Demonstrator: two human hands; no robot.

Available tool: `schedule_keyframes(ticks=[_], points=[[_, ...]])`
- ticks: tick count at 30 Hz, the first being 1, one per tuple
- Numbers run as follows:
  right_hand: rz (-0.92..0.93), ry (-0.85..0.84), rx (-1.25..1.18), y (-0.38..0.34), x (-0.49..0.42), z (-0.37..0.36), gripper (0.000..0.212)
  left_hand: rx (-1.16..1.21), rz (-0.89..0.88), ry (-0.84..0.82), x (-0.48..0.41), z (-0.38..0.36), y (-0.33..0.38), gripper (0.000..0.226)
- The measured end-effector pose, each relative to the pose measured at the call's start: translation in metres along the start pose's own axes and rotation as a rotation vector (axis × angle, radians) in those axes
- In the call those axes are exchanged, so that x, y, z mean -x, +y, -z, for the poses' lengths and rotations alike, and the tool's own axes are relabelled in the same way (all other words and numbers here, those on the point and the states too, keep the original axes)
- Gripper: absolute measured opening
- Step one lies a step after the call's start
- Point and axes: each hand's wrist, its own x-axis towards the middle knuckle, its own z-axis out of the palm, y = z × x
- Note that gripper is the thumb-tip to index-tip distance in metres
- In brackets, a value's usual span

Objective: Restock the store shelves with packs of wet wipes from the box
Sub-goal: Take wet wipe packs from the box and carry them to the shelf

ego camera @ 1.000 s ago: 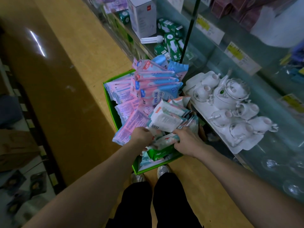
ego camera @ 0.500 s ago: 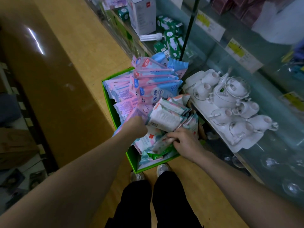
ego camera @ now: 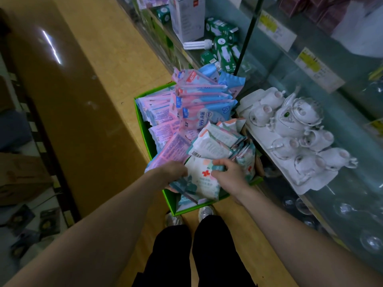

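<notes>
**Green box (ego camera: pixel 191 209) overfilled: spill and breakage hazards**

White red-cross pack (ego camera: pixel 202 181) at box front, gripped by both hands: left hand (ego camera: pixel 174 171) curled on left edge, right hand (ego camera: pixel 228 176) pinching top corner. Lift straight up to avoid dislodging leaning white packs (ego camera: pixel 213 146) just above, touching it. Avoid nudging tilted pink-and-blue stack (ego camera: pixel 203 100) behind. Keep elbow clear of porcelain tea set (ego camera: pixel 294 125) on glass shelf (ego camera: pixel 356 121) just beside box.

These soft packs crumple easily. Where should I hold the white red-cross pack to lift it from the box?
Likely by its two side edges, coming from left and right. The white red-cross pack lies face up atop the pile, edges free; the left hand and right hand grip there.
</notes>
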Motion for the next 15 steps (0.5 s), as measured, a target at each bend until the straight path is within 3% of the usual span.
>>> schedule_keyframes(ticks=[3,5,8,11,15], points=[[-0.105,0.029,-0.165,-0.008,-0.002,-0.012,0.032,0.160,0.006,-0.025,0.004,-0.001,-0.001,0.013],[-0.169,0.053,-0.214,-0.010,-0.002,-0.020,0.036,0.215,0.025,-0.061,0.005,-0.002,-0.001,0.026],[-0.241,0.063,-0.270,-0.010,0.001,-0.030,0.044,0.121,-0.015,-0.066,0.005,-0.005,-0.002,0.043],[-0.249,0.065,-0.232,-0.005,0.001,-0.033,0.048,0.047,-0.055,-0.065,0.007,-0.005,-0.002,0.041],[-0.331,0.059,-0.331,0.003,-0.001,-0.036,0.057,0.127,-0.019,-0.125,0.010,-0.003,-0.001,0.037]])
